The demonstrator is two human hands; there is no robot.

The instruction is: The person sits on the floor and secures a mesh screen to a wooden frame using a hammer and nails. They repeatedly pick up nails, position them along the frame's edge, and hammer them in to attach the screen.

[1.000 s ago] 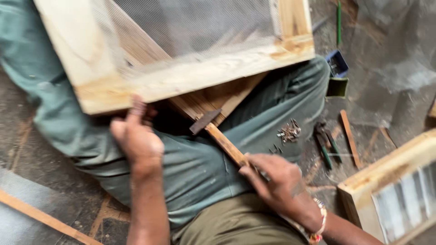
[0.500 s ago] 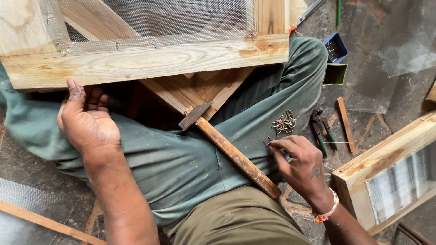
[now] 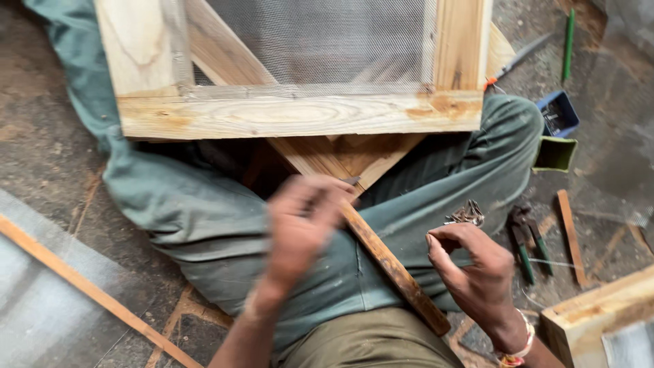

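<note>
Nails [image 3: 466, 213] lie heaped on the right thigh, within reach; right hand [image 3: 473, 269] pinches something too small to tell. Blurred left hand [image 3: 303, 221] hovers over the long wooden hammer handle [image 3: 388, 262], grip unclear, near the mesh-covered pale wooden frame [image 3: 300, 112] propped across the lap.

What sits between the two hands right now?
Head view: the wooden hammer handle lies slanted across the lap between the left hand and right hand, on green trouser cloth.

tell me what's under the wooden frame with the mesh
Under the wooden frame lie diagonal wooden slats and the person's green-trousered legs. The hammer head is hidden behind the blurred left hand.
</note>
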